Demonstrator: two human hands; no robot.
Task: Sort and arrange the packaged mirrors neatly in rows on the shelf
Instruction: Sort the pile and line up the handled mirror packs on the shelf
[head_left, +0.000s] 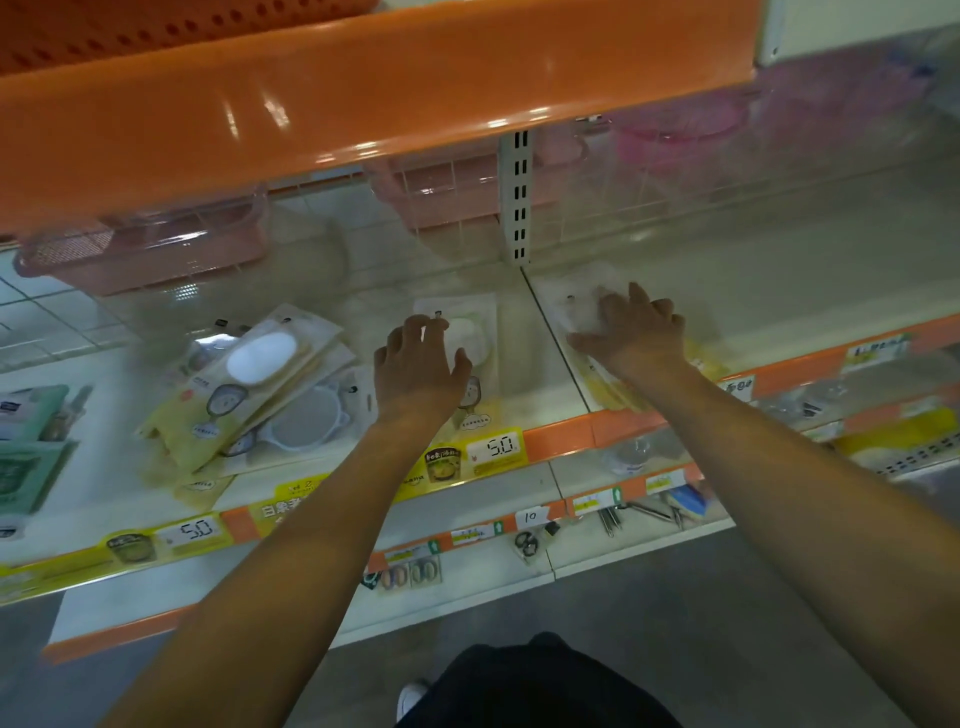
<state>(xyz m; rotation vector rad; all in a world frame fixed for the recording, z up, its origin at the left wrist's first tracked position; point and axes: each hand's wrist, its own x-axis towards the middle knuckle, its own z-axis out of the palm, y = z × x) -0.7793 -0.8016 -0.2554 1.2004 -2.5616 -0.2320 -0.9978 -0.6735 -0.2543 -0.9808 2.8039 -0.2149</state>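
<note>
Both hands are on the shelf (291, 483) at mid-frame, each on its own packet. The left hand (418, 364) lies over a packaged mirror (480, 332) just left of the seam between the two shelf boards, fingers loosely bent over its upper part; whether this grip actually pinches the packet or only rests on it I cannot tell. The right hand (634, 327) is spread flat on a second packet (582, 312) just right of the seam — fingers straight, pressing, not clasping. This packet is blurred, and a yellowish card edge shows under the wrist.

The step in hand looks like squaring these two packets side by side to begin a row. To do it well, I would slide rather than lift: keep the palms flat, bring the lower edges parallel with the orange front rail (561, 439), and leave the seam as the dividing line, so neither packet straddles it.

The untidy pile (244, 384) at centre left — several yellow-carded mirrors fanned at angles, one with a white oval on top — probably supplies the rest. Take them one at a time, same face up and hang-hole away, and like with like.
</note>
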